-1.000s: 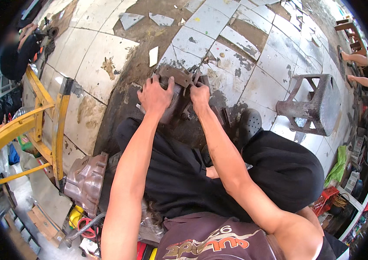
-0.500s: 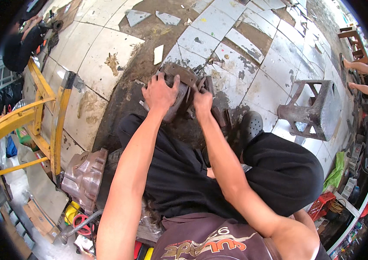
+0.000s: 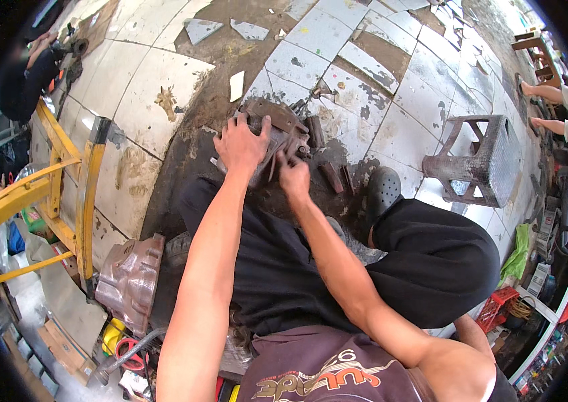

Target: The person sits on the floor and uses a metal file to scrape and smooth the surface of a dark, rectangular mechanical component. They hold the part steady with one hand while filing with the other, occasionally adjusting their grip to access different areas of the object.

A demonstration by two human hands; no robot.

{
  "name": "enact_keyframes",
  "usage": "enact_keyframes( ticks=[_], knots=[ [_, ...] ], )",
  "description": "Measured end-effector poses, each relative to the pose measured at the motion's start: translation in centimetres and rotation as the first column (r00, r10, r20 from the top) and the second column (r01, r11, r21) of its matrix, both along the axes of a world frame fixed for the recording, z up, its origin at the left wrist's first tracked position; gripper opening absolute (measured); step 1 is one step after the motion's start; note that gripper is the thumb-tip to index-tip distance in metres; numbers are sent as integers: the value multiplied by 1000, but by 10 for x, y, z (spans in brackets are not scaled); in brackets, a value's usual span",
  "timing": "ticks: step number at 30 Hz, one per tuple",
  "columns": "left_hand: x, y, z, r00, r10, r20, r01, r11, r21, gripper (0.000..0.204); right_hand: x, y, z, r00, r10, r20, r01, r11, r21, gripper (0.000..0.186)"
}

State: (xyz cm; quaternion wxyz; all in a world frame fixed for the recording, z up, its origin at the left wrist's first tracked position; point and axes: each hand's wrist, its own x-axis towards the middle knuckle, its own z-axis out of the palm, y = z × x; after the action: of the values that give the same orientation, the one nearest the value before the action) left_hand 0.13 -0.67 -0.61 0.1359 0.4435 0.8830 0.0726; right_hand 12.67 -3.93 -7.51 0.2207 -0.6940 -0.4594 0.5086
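A heavy, dirty brown metal part (image 3: 284, 115) with a flat plate on top sits on the floor in front of me. My left hand (image 3: 242, 146) rests on its near left side, fingers spread. At its near right side, my right hand (image 3: 294, 175) is closed, with the fingers curled against the part. Whatever those fingers grip is too dark and blurred to make out. Just right of the part stands a short, dark metal cylinder (image 3: 315, 132). Closer to my shoe (image 3: 384, 189) lie a brown metal block (image 3: 330, 177) and a thin dark strip.
A grey plastic stool (image 3: 474, 161) stands to the right. On the left are a yellow metal frame (image 3: 88, 194) and a large metal housing (image 3: 130, 278). Broken tiles (image 3: 249, 30) lie farther off. Other people sit at the far left and far right.
My right hand has come left and nearer to me along the part, uncovering the cylinder and the block. My left hand stays on the part. The whole view has shifted slightly.
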Motion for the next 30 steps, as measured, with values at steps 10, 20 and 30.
enact_keyframes(
  ticks=[10, 20, 30],
  knots=[
    [3, -2, -3, 999, -19, -37, 19, 1000, 1, 73, 13, 12, 23, 992, 51, 117, -45, 997, -58, 45],
    [-8, -7, -35, 957, -80, -279, 159, 949, 274, 67, 45, 27, -23, 966, -203, -161, 238, 943, 233, 36],
    [79, -47, -12, 879, -477, 19, 400, 758, 515, 42, 76, 32, -7, 944, -109, -310, 144, 985, 91, 30]
  ],
)
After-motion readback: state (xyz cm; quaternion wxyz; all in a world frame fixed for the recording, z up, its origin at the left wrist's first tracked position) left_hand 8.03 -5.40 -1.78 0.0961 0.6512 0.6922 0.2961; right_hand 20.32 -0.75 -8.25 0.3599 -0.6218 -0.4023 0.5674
